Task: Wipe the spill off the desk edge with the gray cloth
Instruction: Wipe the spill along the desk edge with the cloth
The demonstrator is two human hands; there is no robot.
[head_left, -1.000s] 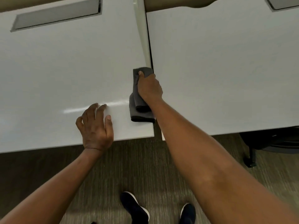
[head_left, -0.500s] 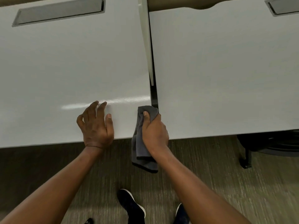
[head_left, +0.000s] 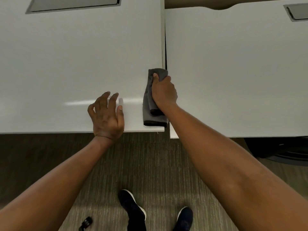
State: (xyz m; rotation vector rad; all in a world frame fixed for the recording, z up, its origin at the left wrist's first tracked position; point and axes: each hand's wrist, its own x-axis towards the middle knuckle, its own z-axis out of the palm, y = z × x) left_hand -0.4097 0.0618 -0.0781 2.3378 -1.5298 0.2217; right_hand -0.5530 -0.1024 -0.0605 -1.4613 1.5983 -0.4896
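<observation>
The folded gray cloth (head_left: 148, 105) lies along the right edge of the left white desk (head_left: 66, 64), beside the narrow gap to the neighbouring desk. My right hand (head_left: 164, 90) grips the cloth from above and presses it onto the desk edge, thumb on the cloth's far end. My left hand (head_left: 106, 117) rests flat on the same desk near its front edge, fingers spread, holding nothing. I cannot make out any spill on the glossy surface.
A second white desk (head_left: 241, 72) stands to the right across a dark gap. Each desk has a grey cable flap (head_left: 75, 4) at the back. Carpet, my dark shoes (head_left: 133, 209), a small black object (head_left: 85, 222) and a chair base (head_left: 283, 152) lie below.
My right hand has slid the cloth from the front corner, where it hung off the desk, back up along the right edge. My left hand stays in place.
</observation>
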